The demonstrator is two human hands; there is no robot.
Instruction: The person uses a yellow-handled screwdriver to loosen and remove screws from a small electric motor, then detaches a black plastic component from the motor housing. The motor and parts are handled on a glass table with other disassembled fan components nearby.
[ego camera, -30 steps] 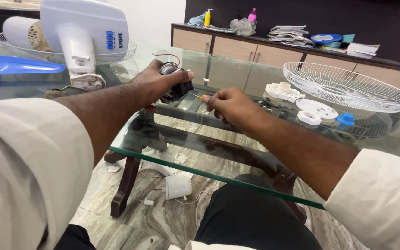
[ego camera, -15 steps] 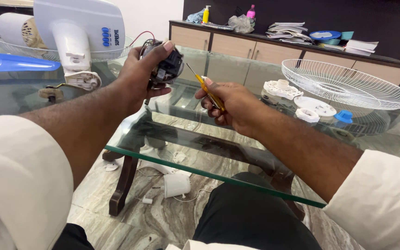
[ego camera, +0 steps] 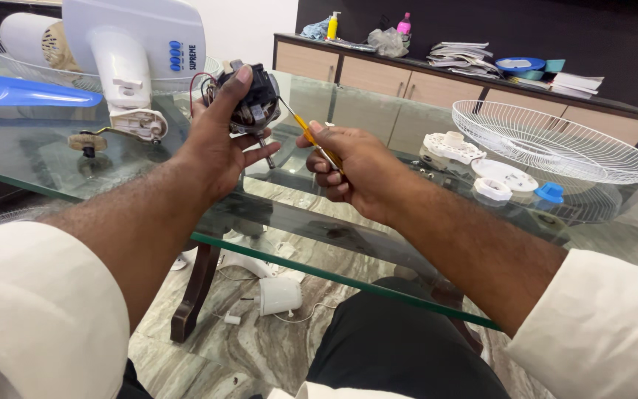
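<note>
Nearest us, our right hand [ego camera: 356,166] is closed around a yellow-handled screwdriver [ego camera: 311,139], its tip angled up to the motor [ego camera: 252,100]. Our left hand [ego camera: 219,140] grips that dark motor from below and behind, fingers wrapped around it, holding it raised above the glass worktop [ego camera: 97,159]; a shaft sticks out under it. Beyond, to the left, lies a white fan housing [ego camera: 138,52] beside a blue blade [ego camera: 9,90]. To the right rest white plastic parts [ego camera: 474,159] and a wire grille [ego camera: 555,140].
</note>
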